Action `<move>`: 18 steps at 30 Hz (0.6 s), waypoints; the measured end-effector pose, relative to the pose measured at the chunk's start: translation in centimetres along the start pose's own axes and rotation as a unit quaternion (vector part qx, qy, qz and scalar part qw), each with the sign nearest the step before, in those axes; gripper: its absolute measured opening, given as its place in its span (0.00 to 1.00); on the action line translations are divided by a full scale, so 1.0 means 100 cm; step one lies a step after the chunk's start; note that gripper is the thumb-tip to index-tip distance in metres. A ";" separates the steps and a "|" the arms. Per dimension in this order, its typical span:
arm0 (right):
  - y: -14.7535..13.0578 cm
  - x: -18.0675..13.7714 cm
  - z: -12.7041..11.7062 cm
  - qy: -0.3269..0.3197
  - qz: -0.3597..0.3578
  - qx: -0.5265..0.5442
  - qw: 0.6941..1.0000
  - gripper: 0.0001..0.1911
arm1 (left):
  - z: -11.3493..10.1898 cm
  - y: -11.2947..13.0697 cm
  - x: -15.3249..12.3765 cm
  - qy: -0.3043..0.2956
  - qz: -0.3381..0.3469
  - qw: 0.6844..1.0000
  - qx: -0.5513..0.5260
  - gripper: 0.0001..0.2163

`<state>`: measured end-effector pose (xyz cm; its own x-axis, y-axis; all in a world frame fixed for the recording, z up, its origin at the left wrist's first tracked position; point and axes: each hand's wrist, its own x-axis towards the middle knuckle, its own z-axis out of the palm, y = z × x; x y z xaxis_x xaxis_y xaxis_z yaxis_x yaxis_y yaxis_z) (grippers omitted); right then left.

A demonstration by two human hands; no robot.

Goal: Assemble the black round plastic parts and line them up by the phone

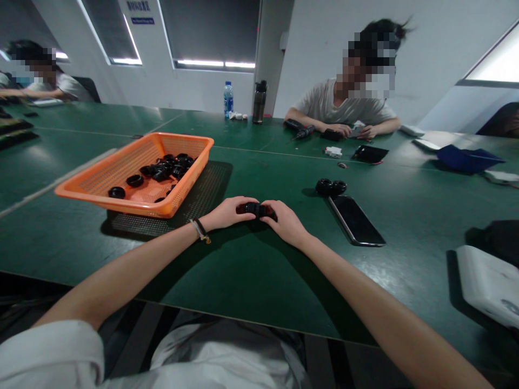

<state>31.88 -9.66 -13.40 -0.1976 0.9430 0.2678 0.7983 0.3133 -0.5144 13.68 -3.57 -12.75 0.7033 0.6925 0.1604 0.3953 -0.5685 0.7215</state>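
Observation:
Between my two hands, just above or on the green table (259,270), are small round black parts (254,208) that touch or sit side by side. My left hand (227,213) closes its thumb and fingers round the left end. My right hand (287,221) grips the right end the same way. Fingers cover much of the parts, so I cannot tell whether they are joined. To the left, an orange plastic basket (186,195) holds several black cup-shaped parts (162,172). Right of my hands, two round black parts (331,187) lie by a smartphone (357,220).
A white device (488,283) stands at the right edge. Across the table a person (344,105) works near a power drill (300,129). A water bottle (228,100) and a dark flask (260,102) stand at the back. A blue tray-like object (468,158) lies at far right.

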 end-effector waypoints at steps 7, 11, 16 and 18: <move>0.003 0.000 0.003 0.009 -0.011 0.002 1.000 0.12 | 0.001 -0.001 0.000 0.003 0.011 1.000 -0.008 0.19; 0.002 0.001 0.002 0.005 -0.007 0.001 1.000 0.12 | 0.001 -0.002 0.000 0.003 0.009 1.000 -0.008 0.19; 0.001 0.001 0.001 0.002 -0.001 -0.002 1.000 0.12 | 0.001 -0.001 0.000 0.003 0.009 1.000 -0.010 0.19; 0.000 0.000 0.001 -0.002 0.001 -0.005 1.000 0.12 | 0.000 0.000 0.000 0.003 0.010 1.000 -0.007 0.19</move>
<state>31.83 -9.63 -13.43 -0.1983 0.9443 0.2627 0.8044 0.3099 -0.5068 13.66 -3.58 -12.79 0.7077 0.6835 0.1790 0.3728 -0.5764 0.7272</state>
